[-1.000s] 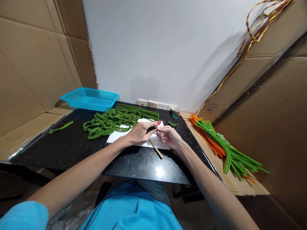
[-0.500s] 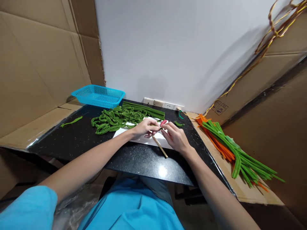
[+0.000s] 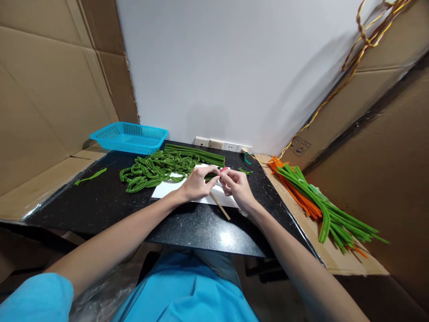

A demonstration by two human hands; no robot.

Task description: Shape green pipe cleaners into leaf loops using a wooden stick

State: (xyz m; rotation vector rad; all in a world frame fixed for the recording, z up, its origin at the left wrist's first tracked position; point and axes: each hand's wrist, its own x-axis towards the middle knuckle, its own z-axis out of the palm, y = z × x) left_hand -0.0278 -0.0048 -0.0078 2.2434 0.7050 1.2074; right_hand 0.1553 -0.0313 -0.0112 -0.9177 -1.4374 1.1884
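I see a thin stick (image 3: 221, 208) jutting past the near edge of the white sheet (image 3: 167, 190). Above the sheet, my left hand (image 3: 197, 184) and right hand (image 3: 238, 187) meet, fingertips pinched narrow on a small dark green piece (image 3: 210, 177). They block much of the sheet and part of a red item (image 3: 224, 169) I can't identify. Right of the sheet lie orange strips (image 3: 303, 203) and bright green strips (image 3: 335, 214); green loops (image 3: 152, 172) crowd its left. Beyond it sit dark green strips (image 3: 197, 153), sockets (image 3: 216, 144) and, leftward, a blue basket (image 3: 129, 149).
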